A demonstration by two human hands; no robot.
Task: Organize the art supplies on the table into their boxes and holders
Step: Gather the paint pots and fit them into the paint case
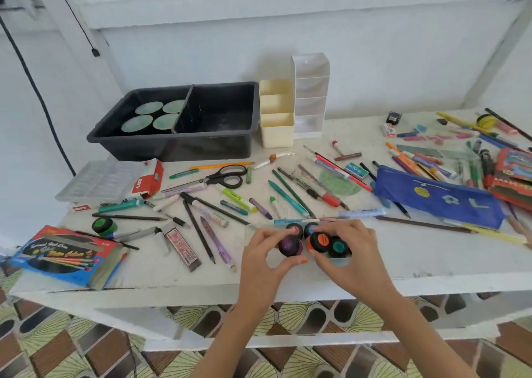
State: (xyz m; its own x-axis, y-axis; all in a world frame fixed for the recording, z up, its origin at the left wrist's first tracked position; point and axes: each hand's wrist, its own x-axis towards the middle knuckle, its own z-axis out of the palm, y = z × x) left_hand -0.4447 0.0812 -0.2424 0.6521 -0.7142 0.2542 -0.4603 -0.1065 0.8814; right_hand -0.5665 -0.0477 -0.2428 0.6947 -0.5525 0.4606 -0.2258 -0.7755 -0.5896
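Near the table's front edge my left hand (263,258) grips a small purple paint pot (289,246). Beside it my right hand (352,258) holds an orange-lidded pot (321,241) and a teal-lidded pot (338,247), and two more pots (302,229) sit just behind them. A green paint pot (103,226) stands alone at the left. At the back stand a black divided bin (184,124), a cream holder (276,113) and a clear tiered holder (310,95). Pens, pencils and markers lie scattered across the white table (288,277).
Black scissors (227,176) lie mid-table. A blue pencil pouch (437,196) lies at the right next to a red crayon box (512,176). A watercolour box (67,256) sits at the front left, a clear plastic tray (100,180) behind it.
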